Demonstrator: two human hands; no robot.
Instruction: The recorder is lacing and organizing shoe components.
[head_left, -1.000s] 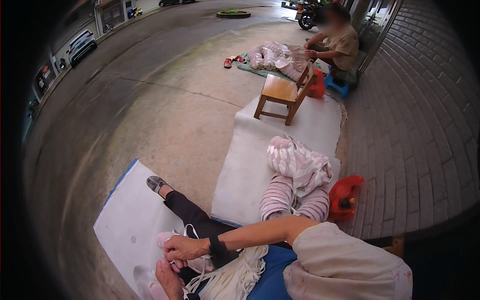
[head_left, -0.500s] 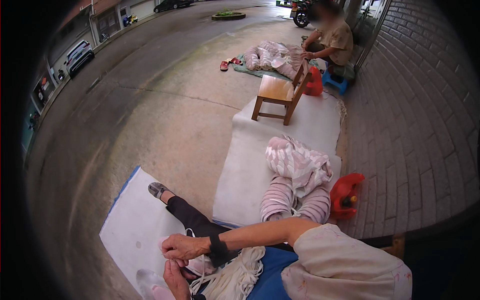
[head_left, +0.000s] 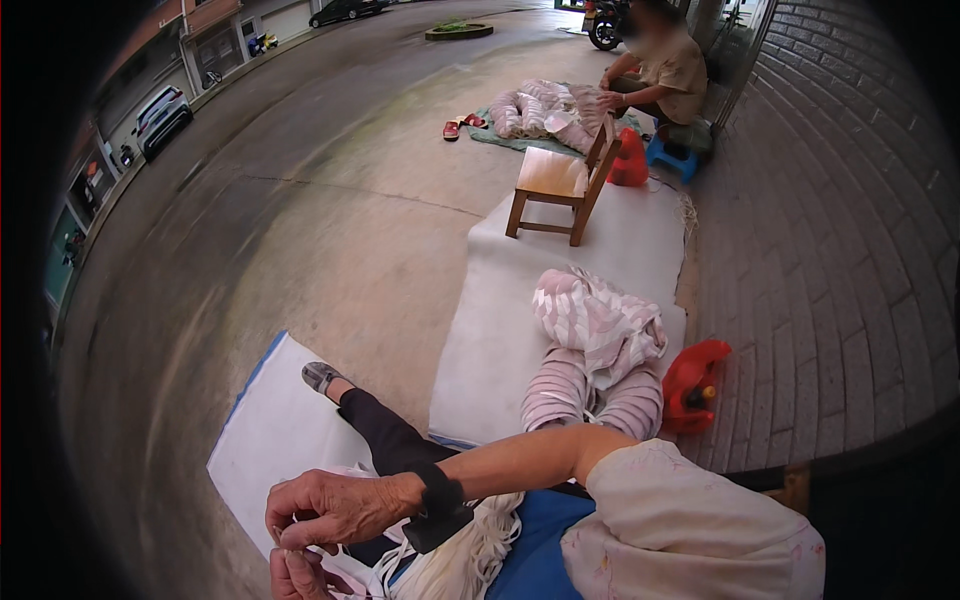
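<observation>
My right hand [head_left: 345, 508] reaches across from the right, thumb and fingers pinched together at the far left of my lap. Just below it, my left hand [head_left: 298, 575] is also closed, its fingertips almost meeting the right ones. Whatever is between the fingertips is too small to make out. A pink-and-white fabric piece [head_left: 345, 572] shows partly beneath the hands. Across my lap lies a thick bundle of cream-white laces [head_left: 470, 550], over blue cloth [head_left: 545, 540].
White sheets [head_left: 480, 370] cover the ground. Bundled pink-and-white pieces [head_left: 590, 350] lie ahead, beside a red plastic container [head_left: 693, 385] near the brick wall [head_left: 800, 300]. Beyond stands a wooden chair [head_left: 550, 175]. Another person [head_left: 670, 75] sits by a further pile [head_left: 540, 108].
Both hands have shifted left and lifted away from my lap, toward me. The right hand now covers more of the pink-and-white piece. The other person's hands have moved slightly.
</observation>
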